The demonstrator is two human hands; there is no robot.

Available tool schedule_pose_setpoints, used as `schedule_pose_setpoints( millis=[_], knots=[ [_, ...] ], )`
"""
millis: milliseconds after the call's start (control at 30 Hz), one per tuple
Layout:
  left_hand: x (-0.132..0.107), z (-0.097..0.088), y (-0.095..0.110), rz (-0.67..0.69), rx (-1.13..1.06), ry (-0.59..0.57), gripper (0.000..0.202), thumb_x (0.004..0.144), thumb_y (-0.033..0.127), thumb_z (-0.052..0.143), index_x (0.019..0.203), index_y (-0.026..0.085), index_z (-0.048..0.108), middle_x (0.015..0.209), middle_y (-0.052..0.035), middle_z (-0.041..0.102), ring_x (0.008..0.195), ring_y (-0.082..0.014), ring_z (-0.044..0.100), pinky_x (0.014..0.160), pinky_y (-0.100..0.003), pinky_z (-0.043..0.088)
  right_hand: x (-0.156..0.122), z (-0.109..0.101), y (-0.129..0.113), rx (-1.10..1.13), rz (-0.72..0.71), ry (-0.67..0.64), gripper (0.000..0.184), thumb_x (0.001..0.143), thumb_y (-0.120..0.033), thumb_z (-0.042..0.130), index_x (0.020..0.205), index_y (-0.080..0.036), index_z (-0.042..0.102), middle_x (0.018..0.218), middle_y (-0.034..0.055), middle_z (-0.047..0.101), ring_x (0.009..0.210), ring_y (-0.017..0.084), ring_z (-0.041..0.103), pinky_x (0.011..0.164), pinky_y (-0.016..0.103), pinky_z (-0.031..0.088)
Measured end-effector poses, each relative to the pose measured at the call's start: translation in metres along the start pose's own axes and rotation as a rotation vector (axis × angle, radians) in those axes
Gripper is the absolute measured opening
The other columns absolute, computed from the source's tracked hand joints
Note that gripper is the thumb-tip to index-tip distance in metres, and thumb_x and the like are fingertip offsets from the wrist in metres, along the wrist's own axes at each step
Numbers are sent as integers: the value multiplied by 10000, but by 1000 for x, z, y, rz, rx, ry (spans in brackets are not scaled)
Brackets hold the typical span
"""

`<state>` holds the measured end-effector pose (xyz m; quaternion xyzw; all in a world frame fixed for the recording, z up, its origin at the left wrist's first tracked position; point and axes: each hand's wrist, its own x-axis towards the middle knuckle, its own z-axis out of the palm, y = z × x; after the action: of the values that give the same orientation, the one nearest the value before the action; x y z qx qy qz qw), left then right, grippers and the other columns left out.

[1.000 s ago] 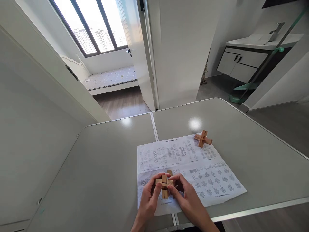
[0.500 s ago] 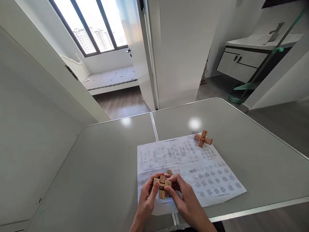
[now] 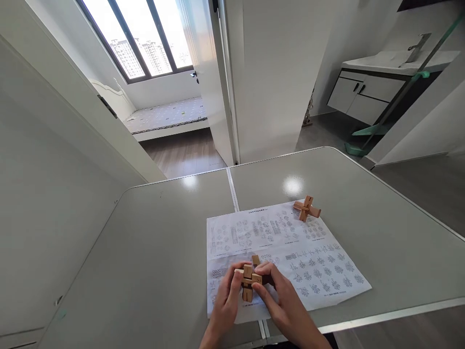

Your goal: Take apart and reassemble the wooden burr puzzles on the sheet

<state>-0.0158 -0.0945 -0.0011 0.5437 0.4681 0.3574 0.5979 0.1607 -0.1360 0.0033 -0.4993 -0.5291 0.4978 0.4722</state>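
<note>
Between my two hands is a wooden interlocking puzzle [image 3: 247,281] made of crossing light-wood bars. My left hand [image 3: 228,295] grips its left side, with the thumb on the near face. From the right, my right hand [image 3: 278,293] pinches the end of a bar between thumb and fingers. Just beyond the puzzle a wooden piece [image 3: 255,260] shows; whether it is joined to the puzzle I cannot tell. Under my hands lies a white instruction sheet [image 3: 269,252] printed with small assembly diagrams.
A second, darker wooden cross-shaped puzzle [image 3: 307,208] rests on the sheet's far right corner. The grey-green table [image 3: 174,252] has a metal seam and edging. Beyond it are a doorway with a bed [image 3: 174,116] and a washbasin cabinet [image 3: 366,94].
The puzzle and both hands have shifted slightly to the right. My left thumb has moved up along the puzzle's left side. The second puzzle lies as before.
</note>
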Motion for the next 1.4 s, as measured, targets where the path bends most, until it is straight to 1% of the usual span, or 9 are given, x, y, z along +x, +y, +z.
schedule_pose_setpoints(
  millis=[133,233,400,600,767,933,1100,1267,1400],
  knots=[
    [-2,3,3,-12,32,27,526,1020,656,509,1141,187,712,1047,-90,729,930,-230,658,862,-293,542,-5,5,1,61,100,-9,314,1068,-553,525,1080,-241,555,995,65,690,922,239,670,844,332,542],
    [-2,3,3,-1,53,36,506,1022,653,506,1102,190,696,961,-67,694,844,-203,625,790,-275,530,-5,12,2,142,177,40,395,1044,-626,531,1096,-235,563,945,48,684,856,228,663,775,314,539],
    [-1,1,-4,-2,-1,23,470,1031,637,495,1078,201,663,880,-30,645,767,-178,594,726,-263,522,-3,17,4,152,153,87,401,1044,-631,527,1072,-234,576,846,15,641,759,201,632,704,289,527],
    [2,-3,-7,-32,15,27,469,1036,635,480,1063,206,666,919,-40,678,823,-195,623,779,-271,519,-5,17,2,-44,26,29,268,1098,-507,472,1048,-250,525,865,17,693,745,191,635,697,269,515],
    [4,-4,-4,-47,-1,12,483,1024,654,483,1054,212,676,929,-35,694,864,-205,649,825,-275,531,-6,21,-1,-153,-43,76,208,1099,-455,464,1041,-261,511,822,-6,665,685,182,619,666,257,512],
    [5,-4,-4,-49,-10,9,517,1010,682,488,1073,204,678,956,-52,703,887,-215,646,838,-279,534,-5,24,3,-171,-79,84,204,1110,-430,431,1022,-260,501,820,-4,643,688,182,607,662,257,512],
    [5,-3,-4,-42,-33,23,516,1005,676,513,1070,191,680,935,-55,691,853,-207,634,795,-274,535,-3,23,4,-127,-44,77,205,1101,-447,466,1061,-254,525,879,19,693,748,200,655,715,278,527],
    [1,0,-5,-28,-16,73,451,1023,633,521,1027,202,655,922,-41,678,836,-192,616,784,-267,524,-2,22,3,-8,43,62,304,1088,-536,467,1052,-240,528,892,40,698,800,221,669,736,298,534],
    [-1,1,-6,-1,30,65,454,1030,641,502,1023,206,634,867,-15,626,770,-164,565,731,-245,495,-3,22,1,51,98,81,399,1072,-601,466,1204,-233,547,859,26,681,793,227,670,723,304,545]
  ],
)
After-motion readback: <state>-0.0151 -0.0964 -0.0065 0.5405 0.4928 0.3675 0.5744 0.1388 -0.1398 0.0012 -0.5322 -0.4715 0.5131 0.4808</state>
